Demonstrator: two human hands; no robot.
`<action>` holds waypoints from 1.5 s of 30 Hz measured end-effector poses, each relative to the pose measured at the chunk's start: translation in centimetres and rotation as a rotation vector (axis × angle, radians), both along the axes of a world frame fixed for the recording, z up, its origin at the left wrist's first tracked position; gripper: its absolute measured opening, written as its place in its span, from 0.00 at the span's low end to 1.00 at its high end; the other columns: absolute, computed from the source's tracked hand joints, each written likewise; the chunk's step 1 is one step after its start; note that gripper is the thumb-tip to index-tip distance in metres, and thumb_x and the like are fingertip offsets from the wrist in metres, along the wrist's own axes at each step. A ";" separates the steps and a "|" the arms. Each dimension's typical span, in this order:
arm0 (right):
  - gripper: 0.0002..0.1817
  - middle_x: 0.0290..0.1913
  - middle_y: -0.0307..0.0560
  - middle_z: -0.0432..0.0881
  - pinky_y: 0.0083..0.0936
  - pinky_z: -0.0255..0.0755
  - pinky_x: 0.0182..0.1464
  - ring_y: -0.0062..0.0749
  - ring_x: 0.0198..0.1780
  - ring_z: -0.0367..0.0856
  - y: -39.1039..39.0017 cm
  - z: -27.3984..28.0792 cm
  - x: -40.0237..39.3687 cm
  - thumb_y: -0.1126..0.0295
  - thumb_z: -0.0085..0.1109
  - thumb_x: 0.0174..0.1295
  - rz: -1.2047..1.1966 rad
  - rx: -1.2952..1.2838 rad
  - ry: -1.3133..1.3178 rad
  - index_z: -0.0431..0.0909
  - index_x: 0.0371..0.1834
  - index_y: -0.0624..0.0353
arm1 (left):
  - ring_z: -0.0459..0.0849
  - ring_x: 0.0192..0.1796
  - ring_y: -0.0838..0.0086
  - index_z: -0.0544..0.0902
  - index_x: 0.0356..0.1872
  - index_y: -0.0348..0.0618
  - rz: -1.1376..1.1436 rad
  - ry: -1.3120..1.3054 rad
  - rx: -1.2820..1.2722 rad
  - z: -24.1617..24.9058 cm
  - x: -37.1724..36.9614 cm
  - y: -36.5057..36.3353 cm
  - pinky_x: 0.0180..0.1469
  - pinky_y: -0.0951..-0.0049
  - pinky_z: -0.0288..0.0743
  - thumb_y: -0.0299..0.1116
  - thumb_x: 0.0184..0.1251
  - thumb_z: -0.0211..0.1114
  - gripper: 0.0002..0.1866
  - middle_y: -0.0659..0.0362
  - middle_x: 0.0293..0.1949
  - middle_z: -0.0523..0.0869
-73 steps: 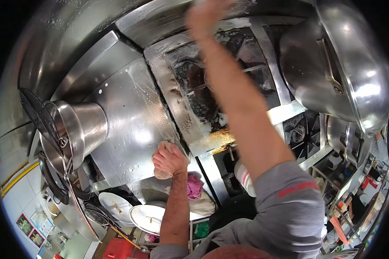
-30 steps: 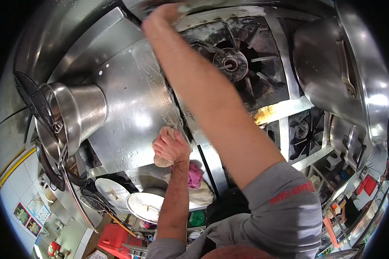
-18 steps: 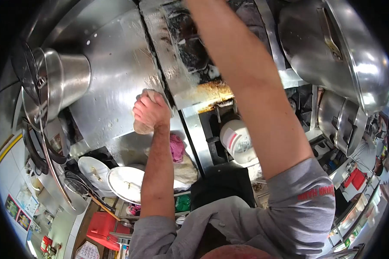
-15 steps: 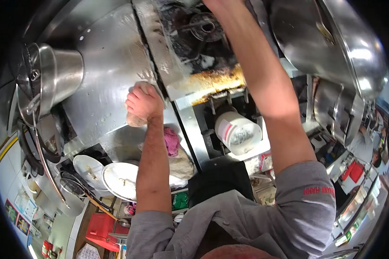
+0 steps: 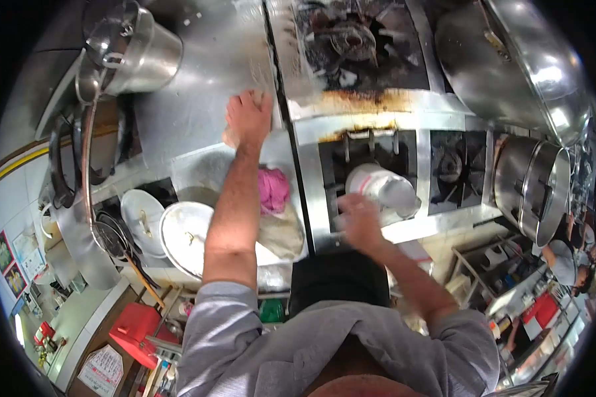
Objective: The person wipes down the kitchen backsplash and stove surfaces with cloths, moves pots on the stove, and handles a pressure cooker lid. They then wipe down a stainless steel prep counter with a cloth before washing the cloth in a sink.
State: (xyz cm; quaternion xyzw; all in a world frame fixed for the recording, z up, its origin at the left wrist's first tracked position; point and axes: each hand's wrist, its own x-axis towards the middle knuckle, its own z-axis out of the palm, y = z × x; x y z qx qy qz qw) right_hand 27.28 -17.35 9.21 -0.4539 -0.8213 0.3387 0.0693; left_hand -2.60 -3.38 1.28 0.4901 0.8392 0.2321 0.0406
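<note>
My left hand (image 5: 248,120) rests on the steel counter (image 5: 185,126), near the dark seam beside the stove. Its fingers are curled inward, and I cannot tell what is under them. Below that forearm lie a bunched pink cloth (image 5: 273,190) and a greyish-beige cloth (image 5: 281,235). My right hand (image 5: 361,221) is smeared by motion at the near left side of a white plastic bucket (image 5: 371,180). The bucket stands over a front burner. Farther back is a blackened burner (image 5: 352,41) with white foam spots around it and a brown-stained edge (image 5: 364,102).
A steel pot (image 5: 149,56) stands at the left with a long-handled ladle (image 5: 89,165) beside it. Two round lids (image 5: 187,238) lie at lower left. Large steel pans (image 5: 510,73) line the right, near another burner (image 5: 451,165). A person (image 5: 563,264) is at far right.
My right hand has come back from the rear burner to the bucket's side. My left hand stays closed on the counter, shifted slightly away from me. The camera view has moved.
</note>
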 end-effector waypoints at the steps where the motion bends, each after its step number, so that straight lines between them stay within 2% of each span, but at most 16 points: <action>1: 0.22 0.45 0.51 0.77 0.45 0.66 0.55 0.47 0.52 0.73 -1.3 -0.9 -4.3 0.68 0.61 0.48 -0.065 -0.073 0.147 0.75 0.49 0.59 | 0.72 0.50 0.55 0.76 0.47 0.48 -0.027 0.024 0.013 0.1 0.1 -0.2 0.52 0.53 0.64 0.52 0.57 0.62 0.23 0.52 0.44 0.75; 7: 0.40 0.67 0.65 0.51 0.68 0.64 0.41 0.67 0.63 0.52 -3.4 -9.6 -18.6 0.59 0.57 0.50 0.183 0.025 -0.077 0.56 0.69 0.53 | 0.74 0.46 0.52 0.75 0.47 0.44 -0.144 0.126 -0.027 0.8 -0.3 -0.2 0.48 0.54 0.68 0.50 0.57 0.63 0.23 0.48 0.42 0.75; 9: 0.23 0.68 0.60 0.53 0.67 0.62 0.52 0.71 0.66 0.49 -2.7 -10.4 -18.9 0.59 0.43 0.62 0.204 -0.076 0.003 0.67 0.62 0.46 | 0.75 0.44 0.51 0.75 0.45 0.43 -0.158 0.154 -0.014 1.4 -0.4 -0.1 0.46 0.53 0.70 0.49 0.57 0.63 0.23 0.47 0.40 0.76; 11: 0.31 0.58 0.59 0.63 0.53 0.70 0.46 0.60 0.56 0.63 -2.0 -12.1 -18.6 0.64 0.58 0.51 0.223 0.024 -0.057 0.65 0.61 0.54 | 0.75 0.45 0.51 0.75 0.44 0.43 -0.120 0.136 -0.057 1.8 -0.2 0.3 0.47 0.53 0.70 0.49 0.57 0.63 0.22 0.47 0.40 0.76; 15: 0.12 0.35 0.42 0.78 0.31 0.73 0.44 0.33 0.42 0.80 4.5 -11.9 -11.5 0.68 0.65 0.50 -0.046 -0.777 0.398 0.80 0.37 0.59 | 0.76 0.45 0.52 0.76 0.43 0.43 -0.106 0.057 -0.118 2.9 -0.4 0.5 0.48 0.55 0.70 0.49 0.57 0.62 0.21 0.48 0.40 0.76; 17: 0.25 0.45 0.44 0.78 0.25 0.74 0.47 0.30 0.42 0.80 10.0 -5.1 -7.2 0.78 0.67 0.49 -0.413 -1.389 0.835 0.73 0.53 0.61 | 0.76 0.45 0.53 0.76 0.42 0.44 -0.109 0.044 -0.085 3.0 -0.3 0.6 0.48 0.55 0.70 0.49 0.56 0.62 0.21 0.48 0.40 0.77; 19: 0.33 0.52 0.50 0.74 0.31 0.77 0.47 0.33 0.46 0.79 14.2 1.3 -3.2 0.79 0.63 0.52 -0.363 -1.463 1.233 0.63 0.64 0.57 | 0.76 0.44 0.54 0.76 0.41 0.45 -0.069 0.077 -0.105 2.7 -0.1 0.7 0.47 0.55 0.70 0.49 0.56 0.62 0.20 0.49 0.39 0.77; 23: 0.36 0.62 0.52 0.69 0.37 0.75 0.52 0.40 0.52 0.78 22.9 -1.9 -0.8 0.62 0.61 0.57 0.018 -1.300 1.275 0.59 0.68 0.56 | 0.76 0.43 0.55 0.77 0.40 0.46 -0.031 0.095 -0.056 1.9 -0.2 0.8 0.46 0.56 0.70 0.50 0.55 0.62 0.19 0.51 0.38 0.77; 25: 0.34 0.64 0.51 0.68 0.43 0.68 0.60 0.43 0.59 0.73 25.8 6.1 -5.8 0.53 0.53 0.61 -0.563 -1.276 1.650 0.61 0.67 0.58 | 0.76 0.42 0.56 0.77 0.40 0.47 -0.009 0.123 -0.037 2.1 0.0 0.6 0.45 0.56 0.70 0.50 0.54 0.62 0.19 0.52 0.37 0.76; 27: 0.32 0.64 0.50 0.68 0.45 0.62 0.64 0.44 0.63 0.68 28.0 9.7 -9.1 0.51 0.46 0.64 -0.366 -1.110 1.775 0.61 0.67 0.58 | 0.76 0.40 0.57 0.76 0.39 0.49 0.006 0.162 0.001 1.3 -0.1 0.6 0.43 0.56 0.70 0.50 0.53 0.63 0.19 0.54 0.36 0.76; 30: 0.31 0.62 0.51 0.70 0.41 0.66 0.62 0.42 0.62 0.69 32.9 15.7 -12.9 0.57 0.48 0.63 -0.357 -0.876 1.739 0.60 0.68 0.58 | 0.76 0.38 0.60 0.76 0.39 0.51 0.034 0.205 0.045 0.6 -0.4 0.7 0.40 0.56 0.69 0.51 0.50 0.64 0.20 0.56 0.35 0.76; 32: 0.35 0.59 0.50 0.72 0.38 0.65 0.61 0.40 0.60 0.71 37.3 23.8 -16.0 0.62 0.53 0.58 -0.152 -0.303 1.597 0.56 0.70 0.58 | 0.76 0.38 0.60 0.76 0.39 0.52 0.044 0.185 0.069 0.1 -0.5 0.6 0.39 0.57 0.69 0.52 0.49 0.65 0.21 0.56 0.35 0.75; 34: 0.42 0.54 0.51 0.75 0.29 0.76 0.46 0.36 0.47 0.79 40.8 32.9 -17.8 0.70 0.56 0.49 0.049 -0.022 1.445 0.51 0.72 0.60 | 0.76 0.38 0.60 0.75 0.40 0.52 0.045 0.170 0.080 -0.1 -0.7 0.7 0.39 0.56 0.69 0.52 0.49 0.65 0.21 0.56 0.35 0.75; 40: 0.29 0.44 0.51 0.79 0.24 0.79 0.32 0.29 0.36 0.81 46.7 43.9 -20.8 0.76 0.53 0.56 -0.077 0.120 1.027 0.62 0.64 0.64 | 0.76 0.39 0.57 0.75 0.41 0.53 0.117 0.129 0.016 0.5 -0.8 1.0 0.41 0.54 0.68 0.51 0.51 0.62 0.20 0.55 0.35 0.76; 42: 0.21 0.43 0.59 0.79 0.27 0.82 0.26 0.33 0.27 0.82 46.9 42.8 -19.5 0.77 0.44 0.62 -0.100 -0.360 0.989 0.64 0.61 0.66 | 0.77 0.39 0.57 0.75 0.41 0.53 0.130 0.119 0.001 1.3 -0.6 1.1 0.41 0.54 0.68 0.50 0.51 0.61 0.19 0.55 0.35 0.77; 45: 0.14 0.39 0.53 0.81 0.28 0.82 0.27 0.31 0.28 0.82 44.8 38.8 -19.2 0.73 0.45 0.65 -0.178 -0.463 0.845 0.72 0.49 0.70 | 0.77 0.39 0.57 0.75 0.41 0.53 0.142 0.121 -0.009 1.0 -0.9 1.0 0.41 0.54 0.68 0.51 0.50 0.62 0.19 0.55 0.35 0.77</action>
